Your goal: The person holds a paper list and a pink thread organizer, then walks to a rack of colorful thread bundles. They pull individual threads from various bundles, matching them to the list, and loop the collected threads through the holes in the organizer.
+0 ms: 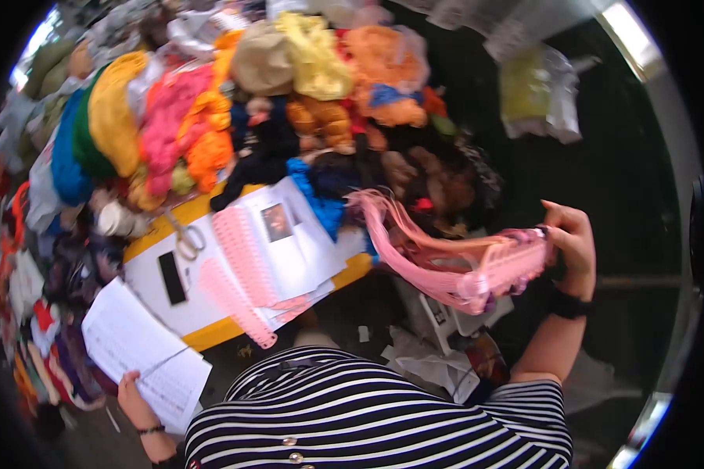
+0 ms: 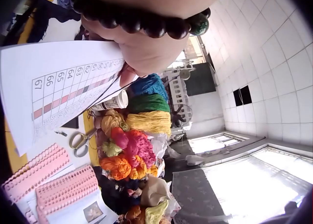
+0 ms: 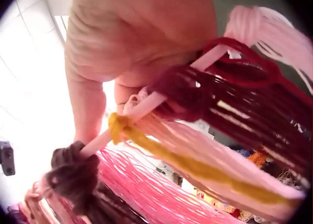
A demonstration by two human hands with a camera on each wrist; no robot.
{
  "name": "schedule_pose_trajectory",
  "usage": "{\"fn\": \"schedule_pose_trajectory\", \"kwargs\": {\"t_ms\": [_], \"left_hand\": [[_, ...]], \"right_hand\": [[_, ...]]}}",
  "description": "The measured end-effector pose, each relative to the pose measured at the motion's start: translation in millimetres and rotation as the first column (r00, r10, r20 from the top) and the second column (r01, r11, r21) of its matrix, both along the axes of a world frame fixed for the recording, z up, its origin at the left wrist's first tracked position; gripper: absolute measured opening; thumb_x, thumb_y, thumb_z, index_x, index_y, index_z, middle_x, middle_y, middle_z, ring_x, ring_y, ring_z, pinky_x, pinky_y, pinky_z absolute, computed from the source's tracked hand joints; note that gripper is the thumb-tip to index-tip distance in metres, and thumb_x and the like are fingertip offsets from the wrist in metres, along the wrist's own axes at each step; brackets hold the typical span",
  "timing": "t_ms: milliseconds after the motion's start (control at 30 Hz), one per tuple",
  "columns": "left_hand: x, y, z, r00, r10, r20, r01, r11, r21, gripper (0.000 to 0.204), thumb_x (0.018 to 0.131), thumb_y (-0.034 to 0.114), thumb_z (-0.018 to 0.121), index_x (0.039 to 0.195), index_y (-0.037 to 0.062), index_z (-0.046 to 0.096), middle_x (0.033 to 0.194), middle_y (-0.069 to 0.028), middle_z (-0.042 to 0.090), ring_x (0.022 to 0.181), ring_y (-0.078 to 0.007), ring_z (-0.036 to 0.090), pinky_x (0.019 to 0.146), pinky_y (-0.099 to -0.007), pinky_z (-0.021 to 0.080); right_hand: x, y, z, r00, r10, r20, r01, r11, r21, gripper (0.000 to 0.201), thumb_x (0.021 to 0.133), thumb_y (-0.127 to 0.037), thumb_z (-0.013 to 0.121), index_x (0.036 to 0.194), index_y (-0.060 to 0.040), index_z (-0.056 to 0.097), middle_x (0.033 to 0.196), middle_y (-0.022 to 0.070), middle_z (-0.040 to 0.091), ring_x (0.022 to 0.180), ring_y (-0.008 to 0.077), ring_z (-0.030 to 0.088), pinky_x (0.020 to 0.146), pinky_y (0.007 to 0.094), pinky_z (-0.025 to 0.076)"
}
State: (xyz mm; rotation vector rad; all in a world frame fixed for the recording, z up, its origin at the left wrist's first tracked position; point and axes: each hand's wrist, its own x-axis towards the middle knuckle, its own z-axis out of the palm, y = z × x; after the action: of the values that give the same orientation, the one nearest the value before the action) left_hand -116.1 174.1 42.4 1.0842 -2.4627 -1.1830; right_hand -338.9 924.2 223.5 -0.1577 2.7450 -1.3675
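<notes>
At the lower left of the head view, my left hand [image 1: 135,402] pinches printed paper sheets [image 1: 145,344] by their edge. The left wrist view shows a numbered chart with colour blocks on the top sheet [image 2: 54,87], and a dark thin strand lies across it. Out to the right, my right hand [image 1: 572,238] grips the end of a pink perforated thread holder [image 1: 516,262]. Long skeins of pink thread [image 1: 407,250] hang from it and sweep left. Close up, maroon skeins [image 3: 181,94], a yellow strand [image 3: 161,150] and a brown skein [image 3: 73,175] are knotted along its bar.
On the yellow-edged table [image 1: 203,338] lie scissors [image 1: 186,241], a black rectangle [image 1: 172,277], pink perforated strips [image 1: 238,254] and papers with a small photo [image 1: 297,246]. Piles of coloured yarn [image 1: 172,125] line the back. A plastic-wrapped pack [image 1: 532,94] lies at the far right.
</notes>
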Motion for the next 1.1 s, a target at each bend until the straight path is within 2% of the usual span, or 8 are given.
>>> {"fn": "schedule_pose_trajectory", "kwargs": {"t_ms": [67,200,267,333,467,633,700,1100], "left_hand": [[-5.3,6.6,-4.0,0.996,0.054,-0.073,-0.050,0.997,0.066,0.027,0.094,0.014,0.050,0.091,-0.0070,0.066,0.091,-0.0114,0.068,0.088,-0.0176,0.061,0.086,-0.0308,0.045],[-12.1,13.2,19.6,0.987,0.133,-0.086,-0.117,0.978,0.171,0.020,0.093,0.009,0.053,0.092,-0.0032,0.069,0.089,-0.0081,0.068,0.086,-0.0140,0.060,0.081,-0.0258,0.044],[-6.9,16.4,13.2,0.987,0.106,-0.120,-0.084,0.981,0.174,0.023,0.095,0.013,0.053,0.092,-0.0035,0.069,0.090,-0.0078,0.068,0.087,-0.0136,0.060,0.082,-0.0260,0.044],[-7.4,25.9,18.8,0.985,0.114,-0.130,-0.085,0.973,0.215,0.025,0.097,0.015,0.053,0.092,-0.0035,0.069,0.091,-0.0075,0.068,0.087,-0.0135,0.060,0.082,-0.0262,0.044],[-13.6,29.4,30.0,0.979,0.126,-0.160,-0.085,0.967,0.238,0.029,0.099,0.018,0.051,0.092,-0.0039,0.068,0.091,-0.0067,0.068,0.088,-0.0134,0.060,0.083,-0.0266,0.044],[-16.5,30.3,25.3,0.981,0.119,-0.154,-0.059,0.937,0.345,0.028,0.099,0.019,0.051,0.095,-0.0034,0.068,0.089,-0.0069,0.067,0.084,-0.0120,0.060,0.078,-0.0247,0.046],[-16.0,28.5,17.1,0.985,0.072,-0.154,-0.020,0.948,0.317,0.027,0.099,0.018,0.052,0.095,-0.0037,0.068,0.089,-0.0081,0.068,0.082,-0.0128,0.061,0.076,-0.0255,0.047],[-27.5,-6.0,0.9,0.961,-0.156,-0.230,0.182,0.979,0.096,0.021,0.094,0.015,0.056,0.099,0.0003,0.071,0.087,-0.0138,0.070,0.076,-0.0200,0.065,0.070,-0.0290,0.050]], "right_hand": [[-28.6,15.8,-13.0,0.989,0.035,-0.146,-0.013,0.989,0.147,0.030,0.077,-0.025,0.071,0.063,-0.0052,0.054,0.058,-0.0039,0.051,0.052,0.0056,0.045,0.093,0.0329,0.044],[-115.6,-11.8,-104.9,0.989,-0.138,-0.051,0.139,0.990,0.015,0.023,0.090,-0.016,0.065,0.071,-0.0049,0.057,0.062,-0.0086,0.049,0.057,0.0004,0.041,0.051,0.0170,0.031],[-165.7,-23.1,-161.7,0.988,-0.148,-0.039,0.147,0.988,-0.042,0.017,0.088,-0.018,0.068,0.089,-0.0013,0.065,0.077,-0.0020,0.060,0.068,0.0052,0.051,0.061,0.0202,0.042],[-183.2,-77.0,-182.8,0.898,0.036,-0.438,0.204,0.849,0.487,0.023,0.084,-0.016,0.071,0.100,0.0004,0.066,0.095,0.0077,0.065,0.085,0.0148,0.060,0.075,0.0264,0.047],[-138.2,-296.1,-174.5,0.910,0.283,-0.302,-0.271,0.959,0.084,0.027,0.080,-0.010,0.073,0.104,-0.0002,0.066,0.104,0.0118,0.066,0.096,0.0210,0.062,0.083,0.0301,0.048],[-30.6,-479.6,-163.1,0.510,0.860,-0.036,-0.843,0.491,-0.220,0.027,0.084,-0.015,0.070,0.109,-0.0037,0.067,0.098,0.0129,0.069,0.087,0.0227,0.067,0.073,0.0326,0.053],[4.8,-524.9,-173.0,0.403,0.914,-0.035,-0.868,0.370,-0.331,0.033,0.084,-0.018,0.071,0.114,-0.0037,0.065,0.098,0.0145,0.068,0.083,0.0227,0.068,0.073,0.0323,0.054],[70.1,-635.0,-211.2,0.345,0.939,0.003,-0.860,0.318,-0.398,0.015,0.083,-0.020,0.070,0.085,-0.0048,0.068,0.078,0.0114,0.063,0.076,0.0258,0.061,0.071,0.0350,0.049]]}}
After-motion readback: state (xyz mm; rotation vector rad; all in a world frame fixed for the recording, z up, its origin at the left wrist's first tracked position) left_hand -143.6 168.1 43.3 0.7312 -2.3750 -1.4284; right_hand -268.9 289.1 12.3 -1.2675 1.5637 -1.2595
